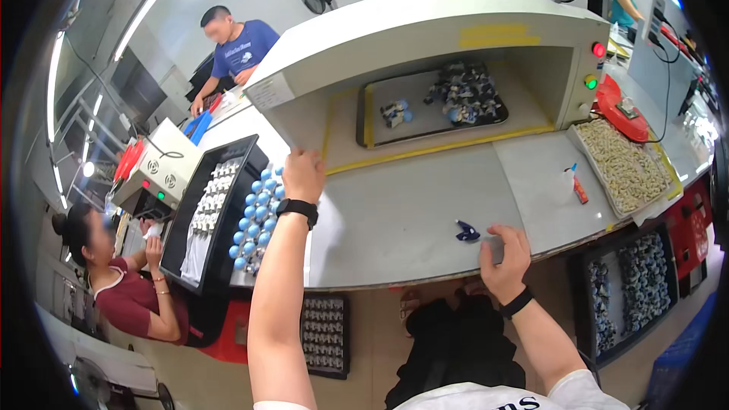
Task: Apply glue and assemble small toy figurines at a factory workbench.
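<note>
Pale grey counter [410, 212] before a wide white machine [456, 38], with a tray [395, 89] of small dark and blue pieces inside the opening. Left of the hands, left hand [304, 175] curled inward, near rows of blue-topped pieces [258, 212]; cannot tell whether gripping anything. Right hand [506, 260] partly open, nothing visible in the grasp, just beside a small dark-blue piece [467, 231] lying on the counter.

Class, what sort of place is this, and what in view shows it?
Probably an assembly workshop: rows of round blue pieces near the left hand, a tray heaped with small parts inside the white machine, and a person in blue and another in maroon working nearby.
</note>
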The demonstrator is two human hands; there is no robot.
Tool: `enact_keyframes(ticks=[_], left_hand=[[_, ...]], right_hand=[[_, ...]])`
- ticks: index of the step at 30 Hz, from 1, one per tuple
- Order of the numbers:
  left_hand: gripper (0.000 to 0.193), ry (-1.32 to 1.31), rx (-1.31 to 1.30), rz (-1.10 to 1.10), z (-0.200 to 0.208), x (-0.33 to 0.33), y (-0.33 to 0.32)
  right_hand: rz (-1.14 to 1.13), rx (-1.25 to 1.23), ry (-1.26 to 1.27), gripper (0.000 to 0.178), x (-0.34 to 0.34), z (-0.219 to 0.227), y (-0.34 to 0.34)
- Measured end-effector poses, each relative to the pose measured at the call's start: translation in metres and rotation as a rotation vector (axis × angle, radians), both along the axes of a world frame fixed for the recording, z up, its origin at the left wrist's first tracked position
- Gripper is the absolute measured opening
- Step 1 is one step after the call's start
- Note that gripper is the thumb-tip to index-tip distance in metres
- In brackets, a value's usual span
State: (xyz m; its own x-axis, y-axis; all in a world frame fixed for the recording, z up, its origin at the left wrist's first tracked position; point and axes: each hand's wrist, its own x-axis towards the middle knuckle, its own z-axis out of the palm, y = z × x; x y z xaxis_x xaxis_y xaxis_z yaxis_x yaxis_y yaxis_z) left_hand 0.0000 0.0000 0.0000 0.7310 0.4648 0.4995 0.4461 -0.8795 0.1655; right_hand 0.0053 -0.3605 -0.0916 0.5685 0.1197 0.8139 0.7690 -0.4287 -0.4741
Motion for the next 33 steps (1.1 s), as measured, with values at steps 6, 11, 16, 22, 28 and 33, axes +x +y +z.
enact_keyframes(ticks=[6, 11, 16, 22, 28, 33], left_hand=[[0.029, 0.100, -0.235, -0.372, 0.002, 0.099, -0.064], [0.041, 0.203, -0.057, -0.386, -0.021, 0.179, -0.065], [0.035, 0.481, -0.041, -0.245, -0.023, 0.208, -0.060], [0.031, -0.138, -0.317, -0.481, 0.009, 0.141, -0.103], [0.033, -0.188, -1.479, -0.829, 0.019, -0.012, -0.166], [0.032, -0.353, -1.722, -0.700, -0.009, -0.106, -0.200]], right_hand=[[0.037, 0.013, 0.058, 0.028, 0.006, 0.002, -0.009], [0.058, -0.015, 0.021, 0.030, 0.005, -0.005, -0.008], [0.081, -0.017, 0.025, 0.031, 0.002, -0.005, -0.008], [0.103, 0.009, 0.018, 0.028, 0.006, -0.008, -0.014], [0.114, 0.084, 0.066, 0.031, -0.001, 0.007, -0.016], [0.726, 0.683, 0.819, 0.033, -0.074, 0.048, -0.001]])
